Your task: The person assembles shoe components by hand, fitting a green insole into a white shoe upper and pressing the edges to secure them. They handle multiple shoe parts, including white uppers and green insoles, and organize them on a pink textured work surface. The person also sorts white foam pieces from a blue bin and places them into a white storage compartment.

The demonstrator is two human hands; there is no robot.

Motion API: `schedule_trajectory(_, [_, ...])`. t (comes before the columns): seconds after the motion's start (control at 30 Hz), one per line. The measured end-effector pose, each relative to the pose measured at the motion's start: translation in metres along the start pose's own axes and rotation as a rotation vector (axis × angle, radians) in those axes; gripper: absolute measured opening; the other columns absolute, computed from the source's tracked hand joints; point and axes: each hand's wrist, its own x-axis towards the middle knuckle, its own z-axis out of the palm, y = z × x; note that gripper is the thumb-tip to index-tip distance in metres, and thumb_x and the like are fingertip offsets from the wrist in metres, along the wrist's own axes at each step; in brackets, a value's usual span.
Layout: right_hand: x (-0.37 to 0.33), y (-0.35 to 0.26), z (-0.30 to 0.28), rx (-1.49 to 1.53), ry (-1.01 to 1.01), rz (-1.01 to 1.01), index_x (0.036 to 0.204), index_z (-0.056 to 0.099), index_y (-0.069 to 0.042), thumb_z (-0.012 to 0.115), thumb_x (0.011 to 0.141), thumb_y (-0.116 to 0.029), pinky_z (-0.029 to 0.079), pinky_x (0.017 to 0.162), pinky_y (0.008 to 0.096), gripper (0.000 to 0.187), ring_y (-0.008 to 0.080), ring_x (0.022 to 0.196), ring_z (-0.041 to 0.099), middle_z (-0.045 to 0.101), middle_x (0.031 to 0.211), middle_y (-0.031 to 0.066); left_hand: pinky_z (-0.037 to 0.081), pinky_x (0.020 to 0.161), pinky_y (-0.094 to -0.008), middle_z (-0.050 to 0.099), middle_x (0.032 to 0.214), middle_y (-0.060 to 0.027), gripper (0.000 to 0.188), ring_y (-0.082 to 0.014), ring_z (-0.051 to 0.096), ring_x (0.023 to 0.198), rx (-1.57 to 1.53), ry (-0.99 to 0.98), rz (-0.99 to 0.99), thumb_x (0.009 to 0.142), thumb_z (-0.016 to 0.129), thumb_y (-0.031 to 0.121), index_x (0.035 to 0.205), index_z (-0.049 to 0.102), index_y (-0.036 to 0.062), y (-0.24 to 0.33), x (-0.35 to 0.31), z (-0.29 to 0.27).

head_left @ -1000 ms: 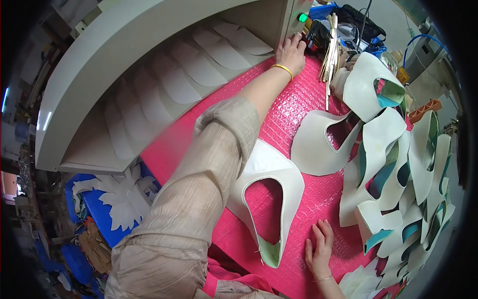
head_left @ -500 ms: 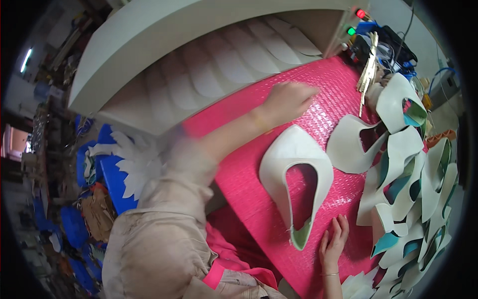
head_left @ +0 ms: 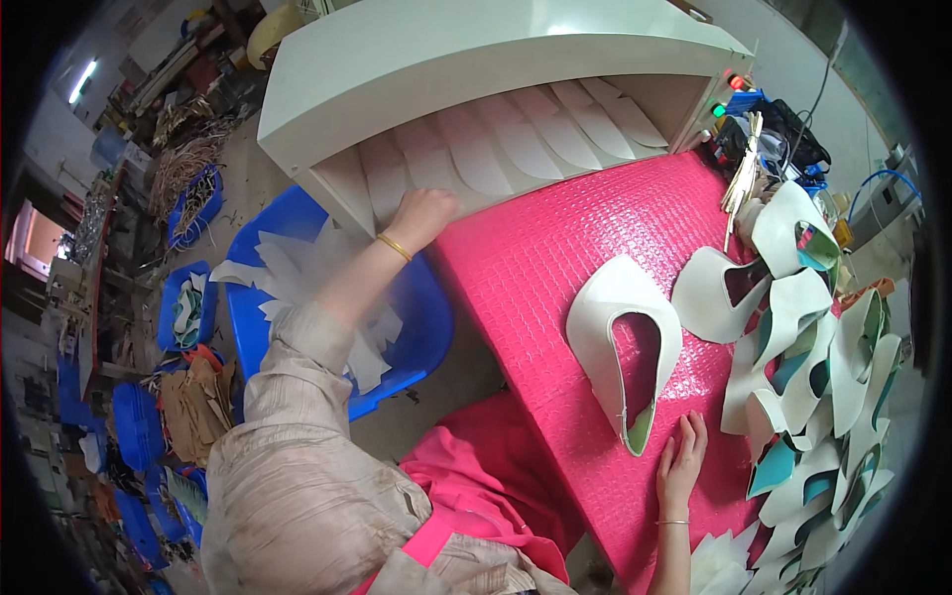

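My left hand (head_left: 421,216), wrist in a gold bangle, is closed at the left end of the white box-shaped machine's (head_left: 496,45) opening. Its fingers are curled, and what they hold, if anything, is hidden. Behind it, overlapping white curved pieces (head_left: 479,157) lie in a row inside the machine. My right hand (head_left: 682,458) rests flat and open on the pink textured table cover (head_left: 535,297), touching nothing else. Just beyond its fingers lies a white shoe upper (head_left: 620,288) with an oval opening and a green-lined heel end. A second white shoe upper (head_left: 706,297) lies to its right.
Many more white shoe uppers (head_left: 793,377) with teal linings pile up along the right edge. Left of the table stands a blue tub (head_left: 426,332) holding white cut pieces (head_left: 367,347). Cables and a black bag (head_left: 801,134) crowd the far right corner. Blue crates (head_left: 137,426) stand farther left.
My left hand has swung left, from above the table beyond the nearer shoe upper to the machine's left end. My right hand stays flat on the table. The whole view has shifted.
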Motion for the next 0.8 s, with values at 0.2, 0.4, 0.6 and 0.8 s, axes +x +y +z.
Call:
schedule_trajectory(0.2, [-0.003,0.001,0.000,0.015,0.025,0.003,0.115,0.048,-0.001,0.051,0.079,-0.001,0.032,0.099,0.0407,0.036,0.0344,0.118,0.040,0.043,0.124,0.0169,0.048,0.055,-0.0401,0.060,0.074,-0.0088,0.010,-0.0279,0.061,0.065,-0.041,0.091,-0.005,0.077,0.055,0.015,0.072,0.057,0.0065,-0.002,-0.001,0.006])
schedule_trajectory(0.4, [-0.003,0.000,0.000,0.019,0.037,0.001,0.115,0.049,-0.001,0.052,0.079,-0.001,0.033,0.099,0.0406,0.036,0.0342,0.117,0.041,0.044,0.123,0.0165,0.049,0.060,-0.0381,0.063,0.077,-0.0095,0.014,-0.0291,0.060,0.064,-0.312,0.237,-0.215,0.077,0.058,0.019,0.084,0.063,0.0072,0.002,-0.001,0.000])
schedule_trajectory(0.6, [-0.003,0.000,0.000,0.033,0.052,0.005,0.114,0.049,-0.001,0.053,0.079,-0.002,0.034,0.098,0.0410,0.036,0.0342,0.116,0.041,0.045,0.122,0.0166,0.048,0.060,-0.0393,0.062,0.070,-0.0131,0.015,-0.0320,0.061,0.066,-0.182,0.356,-0.124,0.081,0.056,0.019,0.085,0.064,0.0067,0.003,-0.001,0.007])
schedule_trajectory(0.8, [0.001,-0.005,-0.011,0.017,0.023,-0.031,0.106,0.054,-0.001,0.054,0.079,-0.001,0.040,0.091,0.0395,0.027,0.0341,0.107,0.049,0.049,0.115,0.0172,0.048,0.057,-0.0430,0.063,0.071,-0.0124,0.014,-0.0335,0.060,0.065,-0.141,0.514,-0.244,0.083,0.053,0.018,0.084,0.062,0.0084,0.002,0.016,-0.036])
